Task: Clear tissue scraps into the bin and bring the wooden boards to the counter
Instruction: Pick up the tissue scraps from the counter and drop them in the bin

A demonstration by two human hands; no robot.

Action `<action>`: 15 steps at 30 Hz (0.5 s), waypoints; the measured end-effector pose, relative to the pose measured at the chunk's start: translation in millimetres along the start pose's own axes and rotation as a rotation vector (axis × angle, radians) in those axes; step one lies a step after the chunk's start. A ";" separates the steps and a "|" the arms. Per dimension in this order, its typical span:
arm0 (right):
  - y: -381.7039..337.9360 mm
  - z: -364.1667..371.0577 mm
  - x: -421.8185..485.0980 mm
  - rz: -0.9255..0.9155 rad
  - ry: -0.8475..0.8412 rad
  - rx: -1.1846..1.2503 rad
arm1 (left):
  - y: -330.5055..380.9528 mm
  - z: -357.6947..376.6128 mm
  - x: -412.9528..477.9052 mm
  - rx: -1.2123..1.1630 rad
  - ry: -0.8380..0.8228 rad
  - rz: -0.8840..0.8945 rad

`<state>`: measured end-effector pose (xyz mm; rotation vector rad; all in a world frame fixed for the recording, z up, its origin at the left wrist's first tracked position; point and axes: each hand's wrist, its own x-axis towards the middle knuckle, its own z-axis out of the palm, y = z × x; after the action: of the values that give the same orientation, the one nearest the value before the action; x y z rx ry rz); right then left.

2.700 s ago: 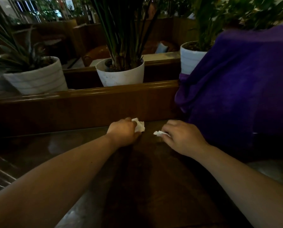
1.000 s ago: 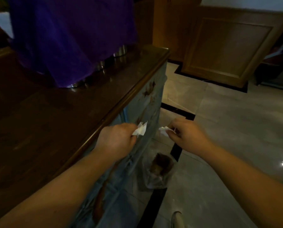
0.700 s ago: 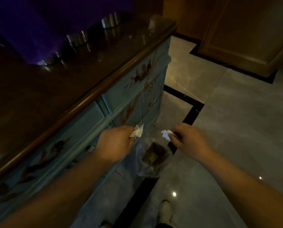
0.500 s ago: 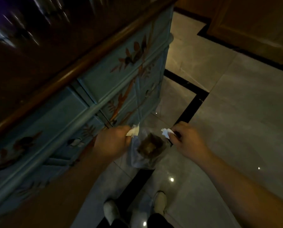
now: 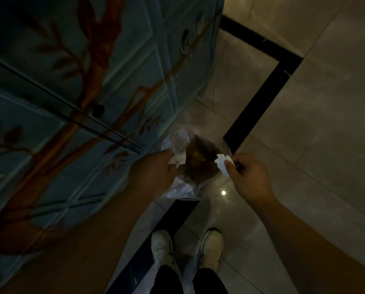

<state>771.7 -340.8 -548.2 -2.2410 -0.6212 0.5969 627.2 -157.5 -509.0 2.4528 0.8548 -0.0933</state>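
A bin (image 5: pixel 182 188) lined with a clear plastic bag stands on the floor beside the blue cabinet, with brownish waste inside. My left hand (image 5: pixel 156 172) hovers at the bin's left rim, pinching a white tissue scrap (image 5: pixel 176 160). My right hand (image 5: pixel 249 177) hangs over the right rim, fingers closed on a second white tissue scrap (image 5: pixel 221 164). Both scraps sit just above the bag's opening. No wooden boards are in view.
A blue painted cabinet (image 5: pixel 75 92) with branch motifs and dark knobs fills the left side. Grey floor tiles with a black inlay strip (image 5: pixel 262 98) spread to the right. My two white shoes (image 5: pixel 211 249) stand just short of the bin.
The view has swung from the dark wooden tabletop down to the floor. Both hands carried their tissue scraps off the table and lowered them over the bin.
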 end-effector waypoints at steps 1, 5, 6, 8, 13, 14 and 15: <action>12.4 13.0 4.4 0.030 0.001 0.016 | -7.1 16.7 5.2 0.015 -0.018 0.011; 57.4 69.1 29.5 0.120 0.040 0.079 | -44.2 82.6 28.4 0.055 -0.018 -0.002; 67.9 81.7 35.9 0.148 0.037 0.094 | -52.5 97.4 34.5 0.050 -0.026 -0.010; 82.7 98.8 47.0 0.175 0.025 0.119 | -62.4 118.9 44.8 0.023 -0.052 -0.018; 111.3 129.5 69.9 0.217 -0.055 0.124 | -80.9 164.2 64.9 -0.011 -0.081 -0.032; 115.2 133.6 72.4 0.231 -0.069 0.129 | -82.7 172.3 68.0 -0.003 -0.114 -0.049; 117.6 134.9 72.8 0.241 -0.070 0.136 | -83.0 177.3 70.4 0.000 -0.154 -0.071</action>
<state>779.8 -301.3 -737.2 -2.1892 -0.3343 0.8158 653.0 -154.1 -715.4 2.3795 0.8737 -0.3043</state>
